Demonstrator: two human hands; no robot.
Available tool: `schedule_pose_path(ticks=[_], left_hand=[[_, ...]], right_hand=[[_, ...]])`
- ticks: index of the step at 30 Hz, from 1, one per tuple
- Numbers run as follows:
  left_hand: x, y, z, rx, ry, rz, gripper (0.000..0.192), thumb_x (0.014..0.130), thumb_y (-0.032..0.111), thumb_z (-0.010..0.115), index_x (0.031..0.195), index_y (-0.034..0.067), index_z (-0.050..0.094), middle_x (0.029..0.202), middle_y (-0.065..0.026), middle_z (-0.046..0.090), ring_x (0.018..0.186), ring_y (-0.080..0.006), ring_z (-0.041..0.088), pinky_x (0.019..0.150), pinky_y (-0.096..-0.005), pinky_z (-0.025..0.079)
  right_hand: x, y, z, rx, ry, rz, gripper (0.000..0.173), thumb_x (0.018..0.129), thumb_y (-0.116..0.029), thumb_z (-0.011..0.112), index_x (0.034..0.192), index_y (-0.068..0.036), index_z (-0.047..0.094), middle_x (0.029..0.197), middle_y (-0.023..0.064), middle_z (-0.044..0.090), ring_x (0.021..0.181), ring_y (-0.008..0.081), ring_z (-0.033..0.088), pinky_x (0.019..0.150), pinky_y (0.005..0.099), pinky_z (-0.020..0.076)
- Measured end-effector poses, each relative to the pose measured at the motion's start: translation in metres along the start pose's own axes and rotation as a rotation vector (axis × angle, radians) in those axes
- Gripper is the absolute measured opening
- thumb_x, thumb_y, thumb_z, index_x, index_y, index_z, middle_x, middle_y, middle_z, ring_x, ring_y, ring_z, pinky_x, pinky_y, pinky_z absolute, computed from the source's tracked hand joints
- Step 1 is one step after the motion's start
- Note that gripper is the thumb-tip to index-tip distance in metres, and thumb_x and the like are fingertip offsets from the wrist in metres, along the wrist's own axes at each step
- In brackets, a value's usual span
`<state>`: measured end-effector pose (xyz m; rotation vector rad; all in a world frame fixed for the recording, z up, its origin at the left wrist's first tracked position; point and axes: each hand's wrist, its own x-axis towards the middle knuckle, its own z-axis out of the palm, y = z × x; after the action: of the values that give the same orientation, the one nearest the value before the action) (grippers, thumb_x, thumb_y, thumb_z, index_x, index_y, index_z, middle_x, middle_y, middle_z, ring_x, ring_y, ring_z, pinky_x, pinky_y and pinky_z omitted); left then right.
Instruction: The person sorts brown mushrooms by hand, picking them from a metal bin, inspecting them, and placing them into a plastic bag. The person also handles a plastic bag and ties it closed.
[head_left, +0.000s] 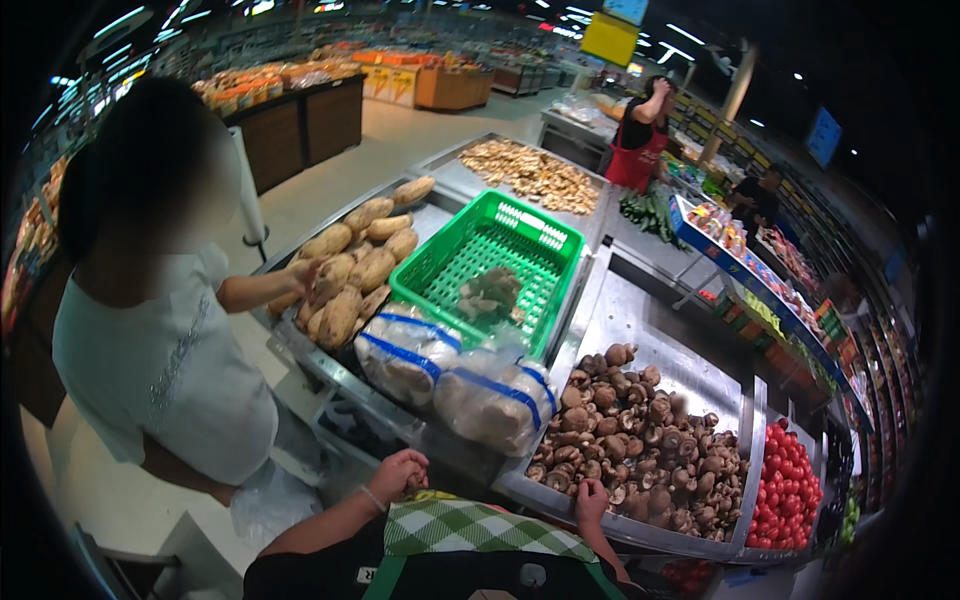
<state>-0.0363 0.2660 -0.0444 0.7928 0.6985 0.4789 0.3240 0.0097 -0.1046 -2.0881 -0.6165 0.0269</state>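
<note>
My left hand (401, 476) is held close in front of my body with its fingers curled; whether something small sits in them cannot be made out. By the near rim of a metal display tray (675, 330) is my right hand (592, 501), fingers bent, beside the heaped shiitake mushrooms (637, 435). What it grips, if anything, is hidden. Clear bags of white produce with blue tape (491, 394) lie ahead, between me and a green plastic crate (487, 210). Inside the crate rests a clump of grey oyster mushrooms (491, 292).
At left, a person in a white shirt (165, 360) touches lotus roots (349, 270) and carries a plastic bag (274, 502). Ginger-like pieces (529, 172) lie beyond the crate. Red tomatoes (784, 487) fill the tray at right. A person in a red apron (637, 154) stands farther back.
</note>
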Motion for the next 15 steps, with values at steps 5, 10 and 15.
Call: schedule_pose_path(ticks=[5, 10, 15], left_hand=[[-0.016, -0.004, -0.006, 0.033, 0.059, 0.009, 0.014, 0.085, 0.001, 0.048, 0.098, 0.000, 0.055, 0.069, -0.0061, 0.055, 0.063, -0.0167, 0.057, 0.065, -0.0304, 0.051], [-0.028, -0.005, -0.014, 0.101, 0.102, -0.001, 0.015, 0.085, 0.001, 0.047, 0.097, 0.000, 0.055, 0.069, -0.0058, 0.057, 0.063, -0.0171, 0.059, 0.061, -0.0288, 0.050], [-0.031, -0.010, -0.028, 0.058, 0.150, -0.010, 0.015, 0.085, 0.002, 0.047, 0.096, 0.001, 0.056, 0.066, -0.0060, 0.057, 0.057, -0.0145, 0.057, 0.055, -0.0268, 0.048]], right_hand=[[0.001, -0.002, 0.003, -0.061, -0.001, -0.012, 0.013, 0.088, -0.015, 0.062, 0.087, -0.002, 0.065, 0.077, 0.0108, 0.064, 0.070, 0.0232, 0.060, 0.066, 0.0358, 0.0483], [-0.001, -0.007, 0.008, -0.233, 0.040, -0.066, 0.019, 0.088, -0.021, 0.061, 0.084, -0.003, 0.063, 0.076, 0.0121, 0.064, 0.069, 0.0262, 0.059, 0.069, 0.0379, 0.0485], [0.000, -0.009, 0.010, -0.327, 0.061, -0.060, 0.024, 0.088, -0.027, 0.063, 0.081, -0.004, 0.063, 0.076, 0.0138, 0.064, 0.072, 0.0317, 0.060, 0.070, 0.0409, 0.0478]])
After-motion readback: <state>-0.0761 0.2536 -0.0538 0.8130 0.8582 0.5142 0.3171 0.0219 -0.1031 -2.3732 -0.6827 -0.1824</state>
